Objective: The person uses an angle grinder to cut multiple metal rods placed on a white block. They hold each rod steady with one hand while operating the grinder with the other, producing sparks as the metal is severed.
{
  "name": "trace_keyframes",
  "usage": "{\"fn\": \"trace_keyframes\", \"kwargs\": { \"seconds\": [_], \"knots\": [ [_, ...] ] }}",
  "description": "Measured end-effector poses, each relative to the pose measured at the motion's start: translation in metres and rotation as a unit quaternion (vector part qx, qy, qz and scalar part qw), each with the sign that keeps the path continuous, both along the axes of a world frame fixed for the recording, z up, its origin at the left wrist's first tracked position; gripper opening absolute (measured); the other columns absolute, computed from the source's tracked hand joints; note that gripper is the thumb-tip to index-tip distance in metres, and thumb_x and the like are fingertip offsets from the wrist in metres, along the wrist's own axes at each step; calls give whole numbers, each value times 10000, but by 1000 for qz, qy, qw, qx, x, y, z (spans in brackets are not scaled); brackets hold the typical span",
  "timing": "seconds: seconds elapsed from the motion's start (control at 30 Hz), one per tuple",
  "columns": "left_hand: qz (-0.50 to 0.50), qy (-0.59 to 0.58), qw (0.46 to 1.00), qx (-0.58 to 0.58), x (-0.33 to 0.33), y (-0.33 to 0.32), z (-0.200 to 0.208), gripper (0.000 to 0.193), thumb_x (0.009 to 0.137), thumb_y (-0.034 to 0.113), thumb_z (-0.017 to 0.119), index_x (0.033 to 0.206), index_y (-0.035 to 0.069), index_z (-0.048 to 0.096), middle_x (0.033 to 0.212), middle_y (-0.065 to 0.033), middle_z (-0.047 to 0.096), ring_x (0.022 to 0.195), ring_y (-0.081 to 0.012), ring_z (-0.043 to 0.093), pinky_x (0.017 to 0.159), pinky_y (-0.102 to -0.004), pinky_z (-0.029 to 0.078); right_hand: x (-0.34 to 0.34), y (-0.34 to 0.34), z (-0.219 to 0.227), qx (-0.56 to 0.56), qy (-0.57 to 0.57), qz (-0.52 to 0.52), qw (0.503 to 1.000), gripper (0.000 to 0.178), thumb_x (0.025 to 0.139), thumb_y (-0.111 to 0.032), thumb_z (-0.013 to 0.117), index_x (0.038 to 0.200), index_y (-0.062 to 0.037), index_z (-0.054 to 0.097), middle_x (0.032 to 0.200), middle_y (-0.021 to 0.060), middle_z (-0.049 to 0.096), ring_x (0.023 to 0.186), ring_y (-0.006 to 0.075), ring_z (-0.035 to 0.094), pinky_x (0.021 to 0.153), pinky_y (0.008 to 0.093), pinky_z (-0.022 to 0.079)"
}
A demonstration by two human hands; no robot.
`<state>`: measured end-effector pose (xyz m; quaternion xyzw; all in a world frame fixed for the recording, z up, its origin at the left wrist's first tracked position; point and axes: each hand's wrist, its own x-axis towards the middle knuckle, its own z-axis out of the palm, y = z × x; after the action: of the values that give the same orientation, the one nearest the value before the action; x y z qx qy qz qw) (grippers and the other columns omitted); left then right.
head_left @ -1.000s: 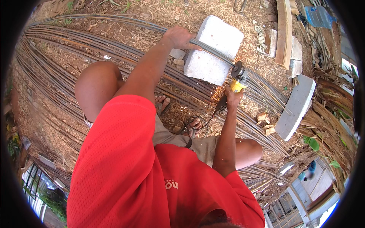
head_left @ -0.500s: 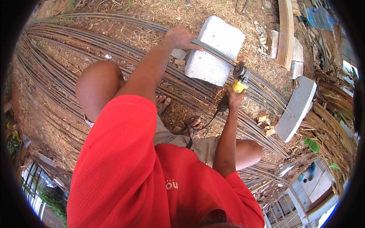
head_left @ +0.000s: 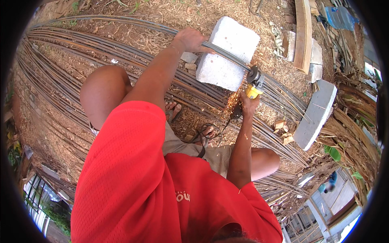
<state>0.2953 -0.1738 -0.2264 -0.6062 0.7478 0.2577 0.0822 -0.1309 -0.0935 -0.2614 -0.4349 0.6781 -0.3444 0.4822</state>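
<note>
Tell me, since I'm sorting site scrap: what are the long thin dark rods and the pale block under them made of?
The long thin dark rods look like steel, dull with rusty brown patches; sparks fly at the cut. The pale grey rectangular block seems concrete or cement: matte, rough, chalky faces.

I've one view only: head cam, fisheye, looking steeply down past wearer's red shirt [head_left: 162, 182] to ground at close range. Edges bend near rim. No 2nd view, so no overlap.
</note>
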Motion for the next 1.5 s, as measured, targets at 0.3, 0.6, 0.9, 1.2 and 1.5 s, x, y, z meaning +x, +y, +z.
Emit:
{"fn": "trace_keyframes", "kwargs": {
  "seconds": [0.3, 0.6, 0.9, 1.2, 1.5],
  "knots": [
    [-10, -7, 1000, -4, 1, 1, 1, 1132, 907, 1045, 288, 1448, 161, 744, 830, -135, 726, 889, -267, 783, 958, -500, 626, 8, 3, 15, 28, 18, -8, 999, 459, 823, 10, 870, 1208, -12, 621, 930, 52, 692, 692, 150, 644, 588, 299, 533],
    [-5, -14, 1000, 18, -1, -1, 4, 1111, 913, 1040, 341, 1489, 176, 735, 935, -148, 803, 969, -298, 808, 938, -498, 633, 4, -2, 14, 32, -5, 1, 999, 495, 818, 26, 876, 1231, -18, 607, 937, 53, 690, 728, 155, 655, 616, 299, 541],
    [-12, -12, 1000, 8, -1, 0, 0, 1136, 904, 1049, 323, 1494, 167, 732, 883, -164, 777, 938, -294, 802, 961, -509, 613, 4, -2, 15, 33, -15, 9, 999, 454, 845, 11, 861, 1231, -8, 623, 990, 83, 729, 749, 186, 694, 638, 313, 578],
    [-3, 1, 1000, -2, 1, 1, 1, 1125, 903, 1046, 347, 1468, 160, 750, 872, -161, 777, 932, -310, 801, 948, -511, 622, 5, -3, 13, 38, -35, -21, 998, 407, 859, 45, 837, 1201, -8, 624, 975, 73, 720, 768, 190, 726, 636, 310, 621],
    [-7, -11, 1000, 4, 0, 0, 2, 1110, 907, 1041, 361, 1469, 166, 748, 932, -164, 804, 962, -321, 808, 950, -505, 629, -5, -5, 1, 34, -4, 2, 999, 438, 856, 42, 847, 1232, -3, 626, 976, 70, 720, 763, 184, 714, 634, 312, 615]
  ]
}}
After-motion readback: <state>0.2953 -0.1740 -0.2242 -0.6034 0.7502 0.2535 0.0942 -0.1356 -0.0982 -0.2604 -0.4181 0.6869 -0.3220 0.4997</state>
